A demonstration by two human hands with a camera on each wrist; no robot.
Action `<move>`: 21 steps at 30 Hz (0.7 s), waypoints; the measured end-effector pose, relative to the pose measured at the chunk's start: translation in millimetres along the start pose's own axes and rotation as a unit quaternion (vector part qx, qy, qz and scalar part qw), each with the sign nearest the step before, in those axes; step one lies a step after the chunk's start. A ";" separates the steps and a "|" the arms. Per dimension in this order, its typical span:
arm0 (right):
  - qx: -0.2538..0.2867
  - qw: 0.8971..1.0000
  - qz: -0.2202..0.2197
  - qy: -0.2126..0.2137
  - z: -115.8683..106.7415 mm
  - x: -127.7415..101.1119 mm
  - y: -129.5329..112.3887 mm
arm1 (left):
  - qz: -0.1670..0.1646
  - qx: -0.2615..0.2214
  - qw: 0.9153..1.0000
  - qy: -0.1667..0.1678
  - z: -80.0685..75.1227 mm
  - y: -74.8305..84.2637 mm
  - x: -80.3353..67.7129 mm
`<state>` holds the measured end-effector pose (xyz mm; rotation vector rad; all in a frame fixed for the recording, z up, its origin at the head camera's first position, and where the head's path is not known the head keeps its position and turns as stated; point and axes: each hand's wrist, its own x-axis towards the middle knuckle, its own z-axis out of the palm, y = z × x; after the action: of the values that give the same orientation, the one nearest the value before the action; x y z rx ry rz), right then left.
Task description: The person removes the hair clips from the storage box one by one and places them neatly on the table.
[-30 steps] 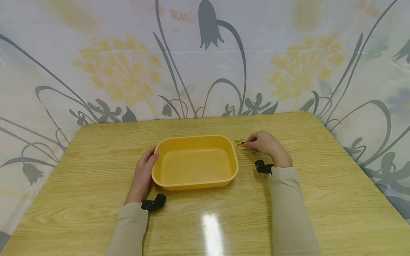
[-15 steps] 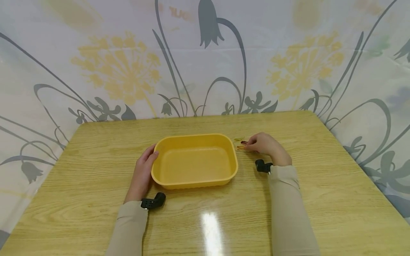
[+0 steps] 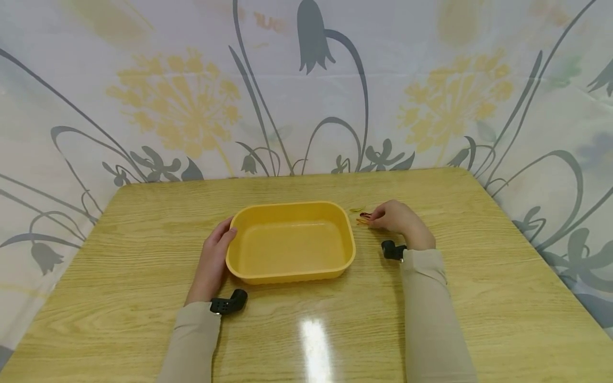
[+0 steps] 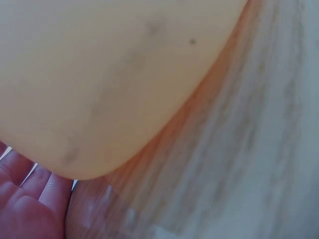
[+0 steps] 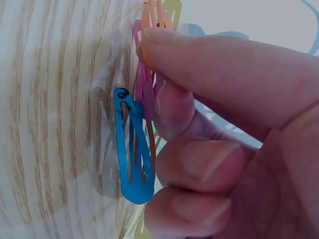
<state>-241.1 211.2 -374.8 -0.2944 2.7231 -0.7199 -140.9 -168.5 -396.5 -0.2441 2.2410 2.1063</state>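
In the head view a yellow plastic basin (image 3: 292,278) stands mid-table. My left hand (image 3: 214,255) holds its left end, thumb over the rim and fingers outside; in the left wrist view some of those fingers (image 4: 35,199) show below the blurred basin wall. Just right of the basin, my right hand (image 3: 397,221) bends over a small group of snap hair clips. Its thumb and forefinger pinch an orange hair clip (image 5: 145,22), seen in the right wrist view. Close under the fingers lie a purple clip (image 5: 144,99) and a blue clip (image 5: 137,191), overlapping others partly hidden.
A yellow clip (image 3: 356,209) and a dark red clip (image 3: 365,215) lie near the basin's right rim. The wood-grain table (image 3: 306,308) ends at the back against a flower-printed cloth (image 3: 306,122).
My right hand has shifted slightly right and toward me beside the clips, and the dark red clip shows more. The left hand and basin have stayed in place.
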 end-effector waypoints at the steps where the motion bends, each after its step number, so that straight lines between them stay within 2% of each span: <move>1: 0.002 1.000 0.003 0.001 -0.4 -0.3 0.1 | 0.000 -0.001 1.000 0.000 1.2 2.8 -1.7; 3: 0.002 1.000 0.009 0.002 -1.3 -0.9 0.1 | -0.001 -0.003 1.000 -0.001 2.1 3.9 -1.9; 9: -0.001 1.000 0.018 0.005 -1.6 -1.3 0.5 | 0.007 -0.002 1.000 0.003 0.3 -10.2 7.4; 13: 0.001 1.000 0.026 -0.002 1.7 -1.8 0.9 | 0.002 0.013 1.000 0.008 -1.5 -16.6 8.6; 21: -0.009 1.000 0.016 0.024 1.3 -1.1 0.6 | 0.002 0.010 1.000 0.006 -3.6 -14.2 10.6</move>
<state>-239.7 211.4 -375.9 -0.2394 2.7749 -0.7035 -149.0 -173.7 -411.9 -0.2531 2.2693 2.0886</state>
